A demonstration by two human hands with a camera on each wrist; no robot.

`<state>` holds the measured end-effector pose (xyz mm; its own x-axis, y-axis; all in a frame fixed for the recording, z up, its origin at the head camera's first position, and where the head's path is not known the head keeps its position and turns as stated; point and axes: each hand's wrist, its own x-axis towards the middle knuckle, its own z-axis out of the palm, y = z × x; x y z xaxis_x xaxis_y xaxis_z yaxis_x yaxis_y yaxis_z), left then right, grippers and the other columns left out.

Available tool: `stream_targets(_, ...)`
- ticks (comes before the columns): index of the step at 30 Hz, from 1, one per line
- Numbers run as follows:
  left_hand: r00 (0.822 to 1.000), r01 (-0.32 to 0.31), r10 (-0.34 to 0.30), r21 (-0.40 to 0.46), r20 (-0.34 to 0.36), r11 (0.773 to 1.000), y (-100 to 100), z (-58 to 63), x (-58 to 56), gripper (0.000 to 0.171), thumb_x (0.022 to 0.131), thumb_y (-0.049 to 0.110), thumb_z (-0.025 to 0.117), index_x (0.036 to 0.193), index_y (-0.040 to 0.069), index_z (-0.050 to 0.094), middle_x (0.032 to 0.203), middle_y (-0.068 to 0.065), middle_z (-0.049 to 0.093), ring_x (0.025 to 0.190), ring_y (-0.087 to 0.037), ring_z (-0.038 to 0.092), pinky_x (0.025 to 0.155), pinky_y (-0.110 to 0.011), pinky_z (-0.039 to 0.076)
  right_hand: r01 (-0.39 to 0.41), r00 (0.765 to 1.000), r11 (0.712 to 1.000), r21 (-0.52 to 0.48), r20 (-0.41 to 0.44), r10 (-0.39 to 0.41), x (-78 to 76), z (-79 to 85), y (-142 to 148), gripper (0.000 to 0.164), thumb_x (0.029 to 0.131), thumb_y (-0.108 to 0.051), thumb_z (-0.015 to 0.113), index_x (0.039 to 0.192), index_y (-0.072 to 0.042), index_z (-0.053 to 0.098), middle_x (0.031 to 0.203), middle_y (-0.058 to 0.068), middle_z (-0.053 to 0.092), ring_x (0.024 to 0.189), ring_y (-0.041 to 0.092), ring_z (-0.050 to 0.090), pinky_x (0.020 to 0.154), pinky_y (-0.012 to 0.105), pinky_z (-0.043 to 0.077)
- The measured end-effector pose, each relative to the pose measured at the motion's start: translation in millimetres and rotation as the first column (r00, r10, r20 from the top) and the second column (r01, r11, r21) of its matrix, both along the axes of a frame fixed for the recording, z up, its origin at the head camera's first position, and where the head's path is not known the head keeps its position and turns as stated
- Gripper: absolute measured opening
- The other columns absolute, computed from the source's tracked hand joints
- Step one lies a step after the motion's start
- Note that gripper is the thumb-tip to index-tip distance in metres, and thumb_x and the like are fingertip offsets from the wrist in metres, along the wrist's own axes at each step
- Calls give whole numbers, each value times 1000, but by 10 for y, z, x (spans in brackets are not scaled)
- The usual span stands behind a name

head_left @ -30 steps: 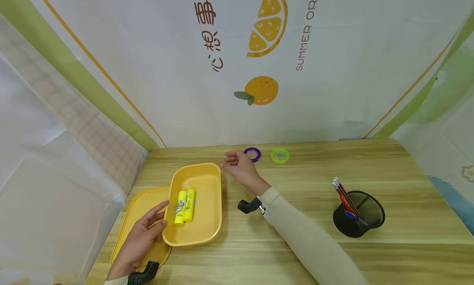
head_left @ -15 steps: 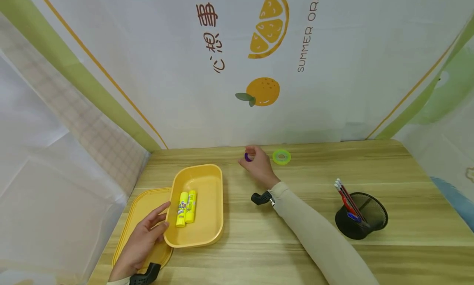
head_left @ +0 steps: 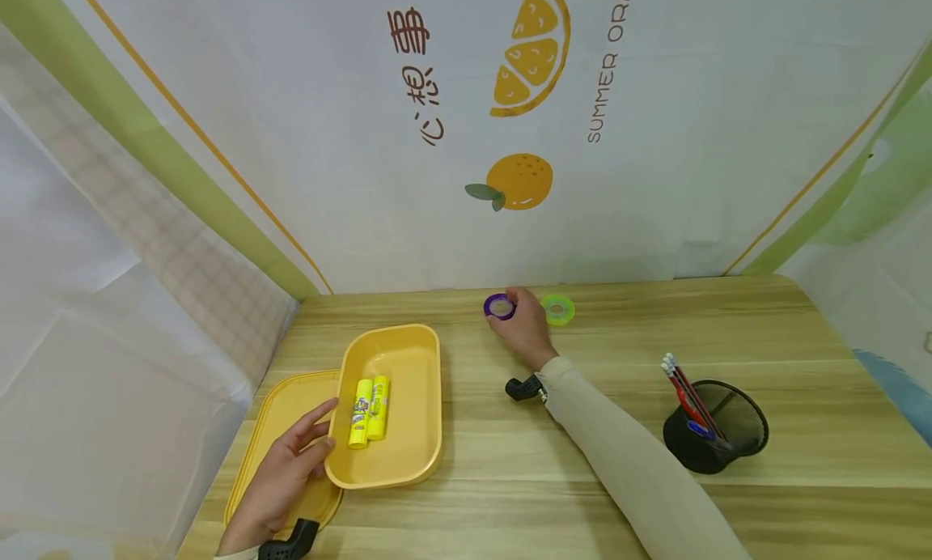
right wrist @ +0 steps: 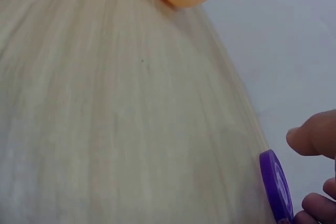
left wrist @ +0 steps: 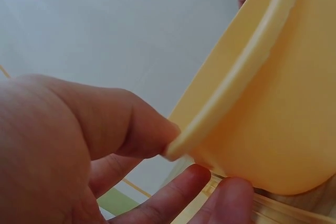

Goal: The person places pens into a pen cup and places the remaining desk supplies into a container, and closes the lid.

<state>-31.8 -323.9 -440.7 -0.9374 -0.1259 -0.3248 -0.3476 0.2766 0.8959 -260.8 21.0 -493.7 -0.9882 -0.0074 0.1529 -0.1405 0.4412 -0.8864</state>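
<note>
My left hand (head_left: 280,471) holds the left rim of a yellow plastic box (head_left: 404,430). In the left wrist view the thumb lies at the lip, with other fingers below it against the outer wall. Two yellow glue sticks (head_left: 360,414) lie side by side inside the box. At the table's back, my right hand (head_left: 526,329) is over the right edge of a purple tape roll (head_left: 491,307). The right wrist view shows the thumb apart from the roll, while other fingers are close beside it. A green tape roll (head_left: 559,310) lies just right of this hand.
A yellow lid (head_left: 273,406) lies partly under the box on the wooden table (head_left: 539,479). A black mesh pen cup (head_left: 692,451) with pencils and pens leans at the right. A printed cloth (head_left: 633,212) hangs behind the table.
My right hand has moved right from beside the box to the purple tape roll, which shows more fully now than half a second ago. The left hand stays at the box.
</note>
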Motion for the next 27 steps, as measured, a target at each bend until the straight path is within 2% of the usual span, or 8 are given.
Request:
stream_targets(11, 1000, -1, 1, 17, -4, 1000, 5, 1, 13, 60, 109, 9, 56, 165, 21, 39, 149, -21, 52, 88, -13, 58, 70, -23, 49, 30, 999, 994, 100, 40, -34, -32, -28, 7, 72, 88, -23, 86, 148, -1, 52, 149, 19, 54, 139, 39, 53, 117, 53, 46)
stream_targets(19, 1000, 2, -2, 20, -5, 1000, 5, -6, 13, 59, 109, 9, 56, 165, 23, 39, 150, -21, 53, 90, -14, 61, 71, -23, 51, 12, 999, 980, 201, 34, -19, -69, -27, 12, 76, 88, -24, 87, 150, 2, 52, 147, 23, 59, 136, 42, 48, 114, 53, 46)
stream_targets(27, 1000, 2, -2, 14, -4, 1000, -8, -24, 14, 59, 109, 10, 56, 164, 24, 39, 150, -21, 53, 87, -14, 59, 70, -23, 50, 4, 1000, 974, 227, 23, -9, -109, -78, 17, 75, 88, -26, 87, 149, 2, 53, 145, 23, 61, 133, 42, 49, 114, 52, 45)
